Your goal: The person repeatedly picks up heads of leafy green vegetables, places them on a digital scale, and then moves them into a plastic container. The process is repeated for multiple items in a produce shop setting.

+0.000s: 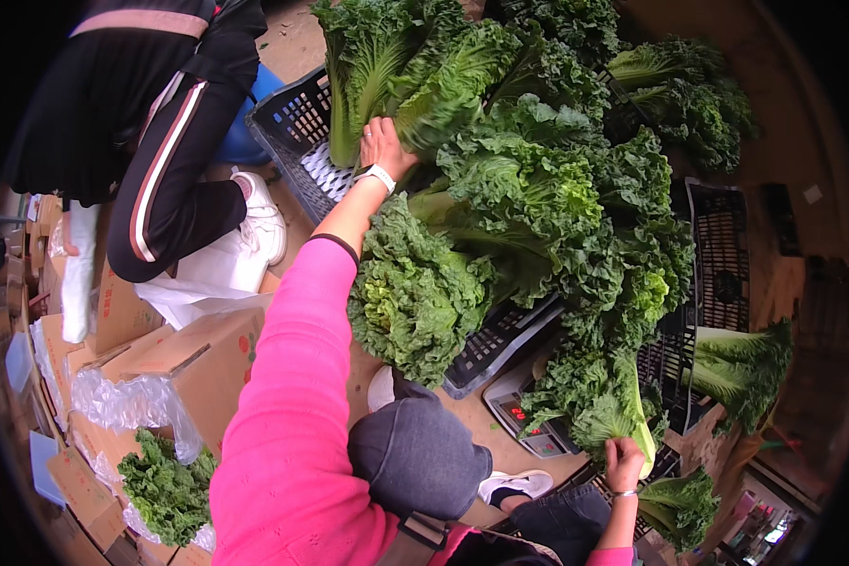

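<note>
My left hand (pixel 388 147), wearing a white watch and a ring, grips the base of a leafy green cabbage (pixel 460 88) whose leaves are blurred. This happens above a black plastic crate (pixel 290 117) where another upright cabbage (pixel 371 78) stands beside my fingers. Low on the right, my right hand (pixel 624 460), with a bracelet at the wrist, pinches a pale-ribbed cabbage leaf (pixel 637 410). That leaf lies among loose curly greens over a digital scale (pixel 530 417) with a lit red display. A large frilly cabbage (pixel 421 290) sits under my left forearm.
More cabbages (pixel 538 177) heap over the crates, and one (pixel 739 375) pokes out at the right. Another person (pixel 177 163) in dark trousers kneels at the upper left. Cardboard boxes (pixel 212 375) with plastic liners stand left; greens (pixel 166 488) fill one. My cap-like grey knee (pixel 417 453) is below.
</note>
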### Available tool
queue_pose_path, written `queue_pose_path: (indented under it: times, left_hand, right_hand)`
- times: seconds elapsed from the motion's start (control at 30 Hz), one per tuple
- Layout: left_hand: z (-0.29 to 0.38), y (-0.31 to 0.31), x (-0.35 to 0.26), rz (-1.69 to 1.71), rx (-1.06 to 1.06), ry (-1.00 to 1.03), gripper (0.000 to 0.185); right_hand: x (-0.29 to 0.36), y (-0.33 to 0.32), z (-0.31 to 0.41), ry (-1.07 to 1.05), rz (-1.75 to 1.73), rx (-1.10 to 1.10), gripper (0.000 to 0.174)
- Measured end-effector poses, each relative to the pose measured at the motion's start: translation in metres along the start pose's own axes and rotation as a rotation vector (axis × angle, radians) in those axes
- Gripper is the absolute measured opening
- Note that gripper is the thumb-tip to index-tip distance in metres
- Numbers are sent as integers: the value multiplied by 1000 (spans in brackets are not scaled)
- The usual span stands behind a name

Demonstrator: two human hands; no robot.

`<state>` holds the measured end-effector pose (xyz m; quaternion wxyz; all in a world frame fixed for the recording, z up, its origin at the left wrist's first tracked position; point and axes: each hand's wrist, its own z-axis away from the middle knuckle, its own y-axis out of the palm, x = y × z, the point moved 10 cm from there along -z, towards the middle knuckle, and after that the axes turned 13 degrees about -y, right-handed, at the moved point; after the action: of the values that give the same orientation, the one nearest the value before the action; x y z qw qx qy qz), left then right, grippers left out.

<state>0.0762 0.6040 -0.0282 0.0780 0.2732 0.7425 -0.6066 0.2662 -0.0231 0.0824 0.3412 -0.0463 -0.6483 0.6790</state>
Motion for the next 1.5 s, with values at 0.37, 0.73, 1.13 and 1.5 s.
queue_pose_path:
  times: [0.37,0.73,1.13,1.5]
  left_hand:
    - [-32,18,54,521,138,-67,67]
    - [-49,-110,33,1407,308,-184,48]
    - [-76,-152,-12,1345,188,-27,28]
    - [-75,117,108,140,204,-18,61]
  right_hand:
    - [4,-2,-1,-6,-18,17,8]
    - [-2,-5,15,23,-49,-16,5]
    - [4,-2,11,17,-73,-13,4]
    - [10,-42,-3,-56,218,-139,35]
